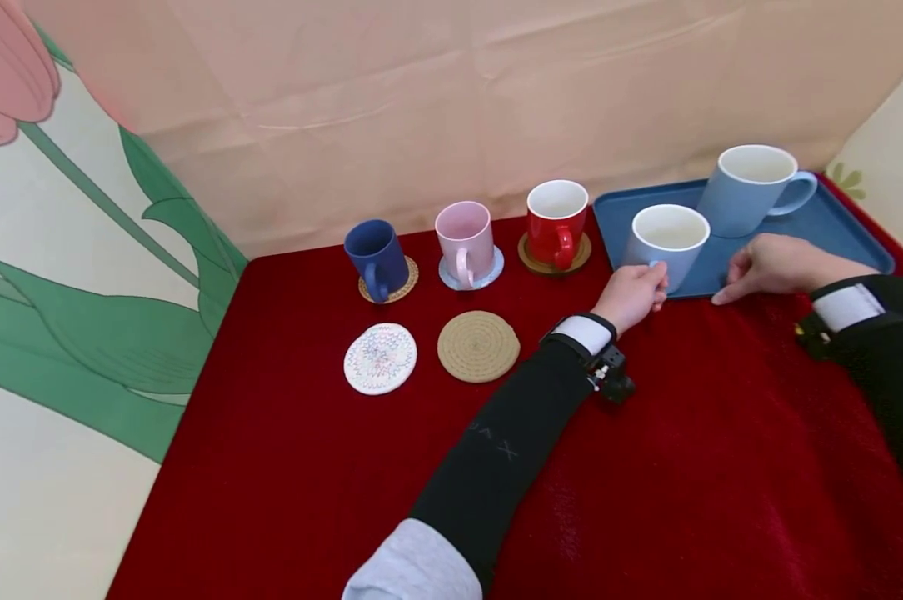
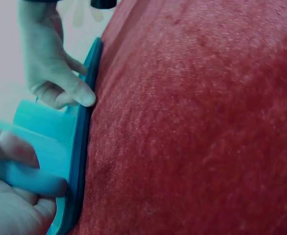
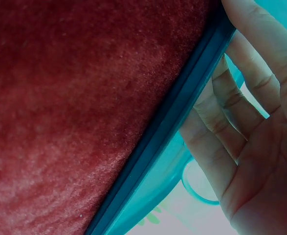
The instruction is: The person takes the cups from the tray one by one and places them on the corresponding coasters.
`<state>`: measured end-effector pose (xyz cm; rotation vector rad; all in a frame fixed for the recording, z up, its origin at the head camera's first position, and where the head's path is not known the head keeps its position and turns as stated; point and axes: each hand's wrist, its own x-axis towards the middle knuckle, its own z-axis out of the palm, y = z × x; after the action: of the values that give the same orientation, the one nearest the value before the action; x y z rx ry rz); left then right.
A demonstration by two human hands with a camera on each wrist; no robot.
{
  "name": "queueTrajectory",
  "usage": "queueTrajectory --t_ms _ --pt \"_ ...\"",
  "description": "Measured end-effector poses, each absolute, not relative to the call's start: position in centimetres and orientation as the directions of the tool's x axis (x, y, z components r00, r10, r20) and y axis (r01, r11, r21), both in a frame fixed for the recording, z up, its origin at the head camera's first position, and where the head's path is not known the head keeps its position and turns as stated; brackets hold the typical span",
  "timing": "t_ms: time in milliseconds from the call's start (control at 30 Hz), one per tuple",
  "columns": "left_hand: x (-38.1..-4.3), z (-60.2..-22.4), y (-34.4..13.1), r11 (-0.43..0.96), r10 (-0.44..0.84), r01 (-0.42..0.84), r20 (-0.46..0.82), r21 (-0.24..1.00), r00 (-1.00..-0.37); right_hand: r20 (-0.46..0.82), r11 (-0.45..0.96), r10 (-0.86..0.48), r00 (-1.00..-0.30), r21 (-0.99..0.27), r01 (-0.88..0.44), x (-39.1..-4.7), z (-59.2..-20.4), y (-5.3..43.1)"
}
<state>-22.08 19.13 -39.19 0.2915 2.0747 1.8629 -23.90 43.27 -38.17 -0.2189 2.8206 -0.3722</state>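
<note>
My left hand [image 1: 630,296] grips the handle of a light blue mug [image 1: 675,260] with a white inside, over the front left of a blue tray [image 1: 622,208]. In the left wrist view, curled fingers [image 2: 16,147] wrap the mug's handle [image 2: 31,178]. Whether the mug's base touches the tray is hidden. At the tray's front edge, my right hand [image 1: 774,262] holds the rim [image 3: 167,125], thumb on the rim and fingers over its inner side. A larger light blue mug [image 1: 732,200] stands behind, its handle pointing right.
Left of the tray, a red mug [image 1: 545,233], a pink mug [image 1: 477,250] and a dark blue mug [image 1: 391,258] stand on coasters. A white patterned coaster [image 1: 380,358] and a tan woven coaster [image 1: 478,347] lie bare on the red cloth [image 1: 309,492]. A curtain [image 1: 421,108] hangs behind.
</note>
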Motion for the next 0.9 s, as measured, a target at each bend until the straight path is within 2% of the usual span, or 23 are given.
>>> queueTrajectory --t_ms 233,567,900 --pt "-22.1 -39.4 18.7 0.240 0.319 0.030 -0.050 0.970 -0.947 -0.265 0.953 -0.186 -0.946 -0.284 -0.108 -24.1 -38.3 43.5" --pt "-21.7 -39.6 16.3 -0.065 0.402 0.030 0.054 0.997 -0.914 -0.279 0.951 -0.205 -0.938 -0.285 -0.123 -23.9 -38.0 43.0" --pt "-20.8 -37.9 12.4 -0.206 0.487 0.012 0.113 0.979 -0.866 -0.295 0.951 -0.236 -0.926 -0.266 -0.158 -23.6 -37.7 41.9"
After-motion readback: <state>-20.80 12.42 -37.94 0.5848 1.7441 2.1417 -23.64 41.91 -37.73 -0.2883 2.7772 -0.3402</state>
